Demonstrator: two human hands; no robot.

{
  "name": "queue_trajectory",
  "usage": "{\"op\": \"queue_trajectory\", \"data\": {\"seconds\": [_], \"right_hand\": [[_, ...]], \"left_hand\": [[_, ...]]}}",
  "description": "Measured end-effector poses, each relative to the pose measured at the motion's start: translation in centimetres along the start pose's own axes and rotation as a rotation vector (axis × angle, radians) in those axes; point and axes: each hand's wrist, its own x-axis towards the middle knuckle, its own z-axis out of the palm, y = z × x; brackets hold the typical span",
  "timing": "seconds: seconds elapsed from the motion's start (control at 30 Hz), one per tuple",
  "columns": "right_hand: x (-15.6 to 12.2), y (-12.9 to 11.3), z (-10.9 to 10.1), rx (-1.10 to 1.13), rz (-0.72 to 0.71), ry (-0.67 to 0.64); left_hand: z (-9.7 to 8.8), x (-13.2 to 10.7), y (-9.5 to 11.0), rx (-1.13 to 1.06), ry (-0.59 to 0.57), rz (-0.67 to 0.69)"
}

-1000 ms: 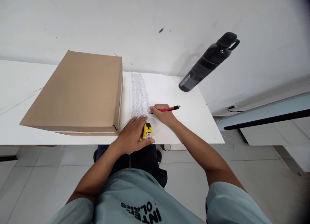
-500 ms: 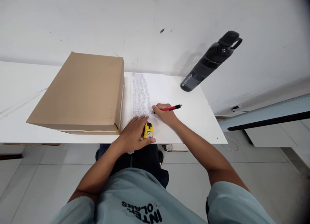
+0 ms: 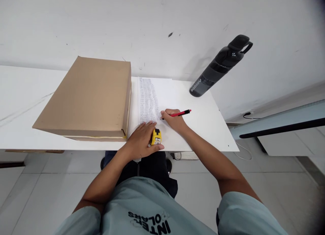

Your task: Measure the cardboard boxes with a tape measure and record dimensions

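Observation:
A red and black pen (image 3: pixel 180 113) is pinched in my right hand (image 3: pixel 173 119), its tip down on a white sheet of paper (image 3: pixel 165 92). Small, dense handwriting fills the left part of that sheet. My left hand (image 3: pixel 141 140) lies flat across the sheet's lower edge, fingers stretched out and thumb spread away. In the gap between its thumb and index finger sits a yellow and black tape measure (image 3: pixel 156 137), close against the hand; whether the hand presses on it I cannot tell.
Left of the paper a closed brown cardboard box (image 3: pixel 88 96) stands on the white table (image 3: pixel 203 126). A black water bottle (image 3: pixel 215 67) stands at the back right, near the wall. The table's right end and front edge are in view.
The whole view has shifted slightly. My right hand holds the pen at nearly the same spot on the paper, and my left hand rests as before.

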Motion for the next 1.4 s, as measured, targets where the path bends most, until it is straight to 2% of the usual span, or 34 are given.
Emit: {"op": "queue_trajectory", "data": {"seconds": [0.73, 0.9, 0.97, 1.0, 1.07, 1.13, 1.17, 1.23, 1.33, 1.4], "right_hand": [[0.0, 0.3, 0.1, -0.036, -0.027, 0.046], [-0.2, 0.7, 0.0, -0.064, -0.043, 0.082], [-0.4, 0.8, -0.1, -0.076, -0.062, 0.115], [-0.6, 0.8, -0.2, -0.090, -0.087, 0.146], [-0.8, 0.9, -0.3, -0.152, -0.177, 0.208], [-0.9, 1.2, -0.4, -0.222, -0.279, 0.247], [-0.9, 1.5, -0.4, -0.252, -0.299, 0.247], [-0.8, 2.3, -0.5, -0.302, -0.245, 0.244], [-0.2, 3.3, -0.9, -0.377, -0.103, 0.277], [-0.1, 3.3, -1.1, -0.367, -0.044, 0.295]], "left_hand": [[0.0, -0.1, -0.1, 0.000, -0.005, -0.001], [0.2, -0.4, -0.3, 0.013, 0.052, 0.072], [0.8, -1.3, -0.4, 0.054, 0.139, 0.195], [1.2, -2.1, -0.4, 0.074, 0.225, 0.278], [2.3, -4.3, -0.4, 0.097, 0.465, 0.438], [3.4, -7.1, -0.3, 0.086, 0.688, 0.505], [3.9, -8.5, -0.3, 0.079, 0.750, 0.479], [4.8, -11.3, -0.2, 0.006, 0.804, 0.354], [5.4, -14.6, -0.2, -0.180, 0.807, 0.125], [5.6, -15.9, -0.4, -0.253, 0.801, 0.043]]}}
